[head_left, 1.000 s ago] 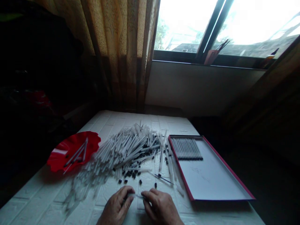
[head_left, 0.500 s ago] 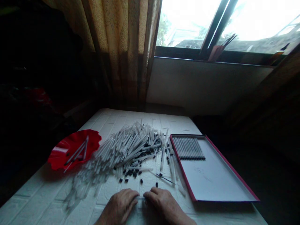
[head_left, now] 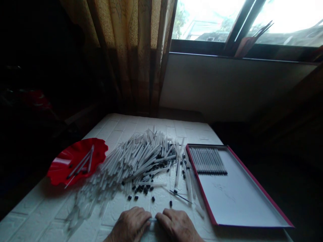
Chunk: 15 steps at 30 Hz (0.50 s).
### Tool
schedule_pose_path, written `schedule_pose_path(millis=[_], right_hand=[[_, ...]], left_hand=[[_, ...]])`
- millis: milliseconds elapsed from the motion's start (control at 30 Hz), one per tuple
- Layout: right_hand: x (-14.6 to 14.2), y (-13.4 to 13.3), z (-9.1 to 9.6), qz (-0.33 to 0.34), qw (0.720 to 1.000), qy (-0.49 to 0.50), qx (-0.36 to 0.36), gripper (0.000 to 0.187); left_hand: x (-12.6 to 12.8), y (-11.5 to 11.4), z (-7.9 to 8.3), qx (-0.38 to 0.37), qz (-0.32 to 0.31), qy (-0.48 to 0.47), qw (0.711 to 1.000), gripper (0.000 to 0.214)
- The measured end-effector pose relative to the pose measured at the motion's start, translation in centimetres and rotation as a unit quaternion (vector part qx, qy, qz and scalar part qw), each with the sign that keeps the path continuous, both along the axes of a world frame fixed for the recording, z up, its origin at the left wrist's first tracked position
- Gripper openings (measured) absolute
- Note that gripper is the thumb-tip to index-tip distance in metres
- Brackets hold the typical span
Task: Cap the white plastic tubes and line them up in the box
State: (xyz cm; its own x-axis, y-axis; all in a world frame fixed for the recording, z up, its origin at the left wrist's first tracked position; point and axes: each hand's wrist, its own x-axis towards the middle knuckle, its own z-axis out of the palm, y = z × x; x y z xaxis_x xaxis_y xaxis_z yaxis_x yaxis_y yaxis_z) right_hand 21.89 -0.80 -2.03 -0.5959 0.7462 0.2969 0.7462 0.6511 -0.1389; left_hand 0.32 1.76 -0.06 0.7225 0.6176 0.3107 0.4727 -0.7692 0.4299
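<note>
- Fingers (head_left: pixel 143 216) of left hand (head_left: pixel 130 226) and right hand (head_left: pixel 177 226) curled, grasping white tube (head_left: pixel 152 219) between them, over the table's near end
- Table (head_left: pixel 32 213), brick-patterned
- Tray (head_left: pixel 202 188), red-edged, tubes ranked
- Dish (head_left: pixel 59 171), red
- Pile (head_left: pixel 141 161) of tubes
- Caps (head_left: pixel 137 190), black, scattered

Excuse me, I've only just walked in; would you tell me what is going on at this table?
A person's left hand and right hand hold a thin white tube between them at the near edge of a white brick-patterned table. Beyond lies a heap of white tubes among small black pieces. A wavy red dish holds a few tubes, and a red-edged white tray holds a neat row.
</note>
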Motion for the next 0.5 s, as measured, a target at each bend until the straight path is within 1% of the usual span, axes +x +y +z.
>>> schedule_pose_path(millis=[100, 267, 367, 500], right_hand=[[-0.27, 0.16, -0.05, -0.006, 1.0, -0.005, 0.014, 0.017], [-0.5, 0.18, 0.24, -0.011, 1.0, 0.0, 0.026, 0.02], [-0.6, 0.12, 0.3, -0.02, 0.999, -0.002, 0.027, 0.017], [-0.92, 0.1, 0.02, -0.026, 0.999, -0.007, 0.018, 0.01]], left_hand=[[0.04, 0.11, -0.02, -0.006, -0.005, 0.0, 1.0, 0.034], [0.05, 0.24, 0.01, -0.018, 0.004, 0.004, 1.0, 0.033], [0.19, 0.25, 0.26, -0.018, 0.01, -0.014, 1.0, 0.029], [0.21, 0.38, 0.66, -0.051, 0.02, -0.038, 0.998, 0.021]])
